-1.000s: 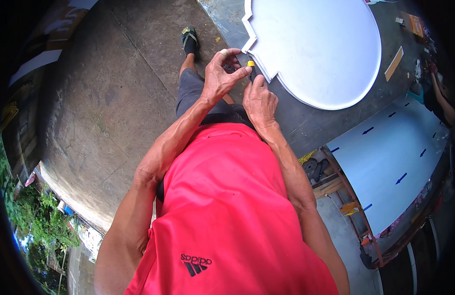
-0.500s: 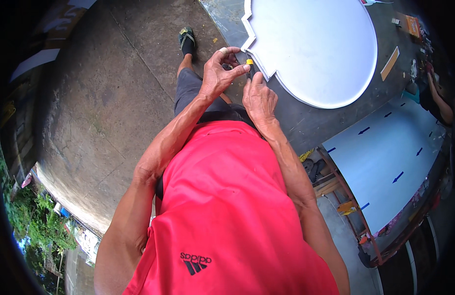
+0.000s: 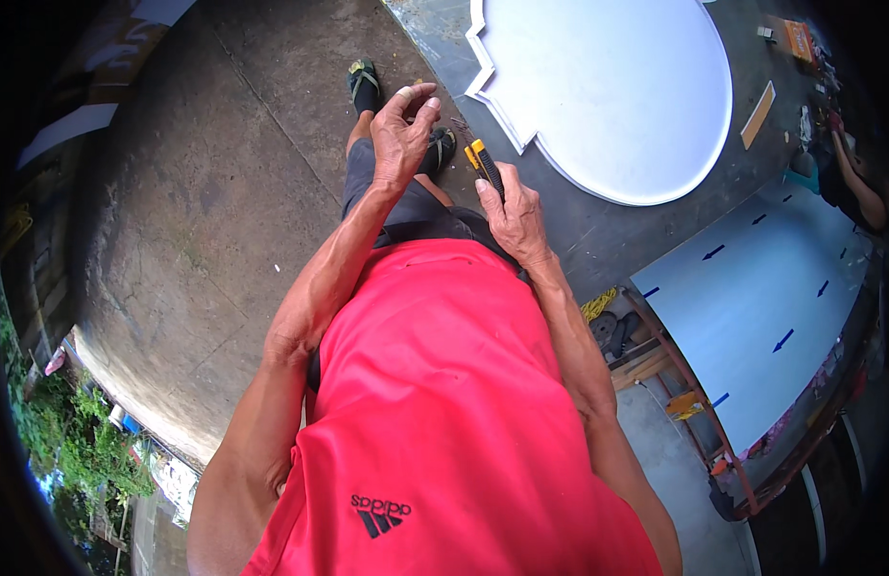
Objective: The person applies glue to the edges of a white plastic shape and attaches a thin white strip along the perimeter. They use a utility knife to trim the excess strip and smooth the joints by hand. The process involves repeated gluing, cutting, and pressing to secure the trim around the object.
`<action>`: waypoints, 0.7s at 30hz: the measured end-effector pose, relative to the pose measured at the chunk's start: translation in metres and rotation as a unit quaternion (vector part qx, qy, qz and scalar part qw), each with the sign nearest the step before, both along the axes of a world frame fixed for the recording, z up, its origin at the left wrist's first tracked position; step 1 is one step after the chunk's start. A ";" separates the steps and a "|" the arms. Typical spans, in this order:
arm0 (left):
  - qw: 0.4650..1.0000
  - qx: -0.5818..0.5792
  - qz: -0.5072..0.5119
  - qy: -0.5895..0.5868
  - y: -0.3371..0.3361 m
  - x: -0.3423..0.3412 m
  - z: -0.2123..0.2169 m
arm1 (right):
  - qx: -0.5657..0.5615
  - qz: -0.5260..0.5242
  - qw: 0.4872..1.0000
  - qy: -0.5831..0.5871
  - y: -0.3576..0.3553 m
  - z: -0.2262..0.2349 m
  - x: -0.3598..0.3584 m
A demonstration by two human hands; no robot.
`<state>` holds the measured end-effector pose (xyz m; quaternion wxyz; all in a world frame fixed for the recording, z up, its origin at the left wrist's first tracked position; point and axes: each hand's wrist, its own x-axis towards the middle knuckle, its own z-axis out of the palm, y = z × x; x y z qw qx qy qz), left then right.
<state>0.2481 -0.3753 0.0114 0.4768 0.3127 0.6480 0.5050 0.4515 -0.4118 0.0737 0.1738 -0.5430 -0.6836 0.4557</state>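
My right hand (image 3: 516,216) is closed round a yellow-and-black utility knife (image 3: 491,173), its yellow end pointing away from me. Whether a blade sticks out of it is too small to tell. To the left, my left hand (image 3: 396,144) is raised over the floor beside the table edge, its fingers loosely bent and a gap between thumb and forefinger. Nothing shows in it, and a pale wrap circles one finger. Past my right hand, a large white rounded panel (image 3: 608,96) with a raised, stepped rim lies on the dark grey table (image 3: 579,245). Neither hand touches the panel.
A narrow tan strip (image 3: 758,115) lies right of the panel. Nearer on the right, a pale blue sheet (image 3: 752,307) with dark arrow marks rests on a reddish frame (image 3: 689,384). Another person's arm (image 3: 857,182) shows at the far right. Concrete floor (image 3: 195,192) spreads to my left.
Both hands have drawn away from the panel's stepped edge. My left hand has let go near the rim and moved left; my right hand has pulled the knife back towards me.
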 end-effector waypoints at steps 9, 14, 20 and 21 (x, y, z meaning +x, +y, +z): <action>0.879 0.141 -0.211 0.403 0.004 0.016 0.020 | -0.047 -0.249 0.967 0.035 -0.024 0.002 0.053; 0.826 0.155 -0.244 0.485 -0.004 0.022 0.022 | -0.071 -0.337 0.935 0.085 -0.028 -0.006 0.067; 0.832 0.176 -0.256 0.459 -0.005 0.020 0.033 | -0.085 -0.340 0.934 0.074 -0.023 -0.008 0.067; 0.845 0.172 -0.248 0.441 -0.005 0.020 0.035 | -0.083 -0.338 0.934 0.076 -0.023 -0.008 0.067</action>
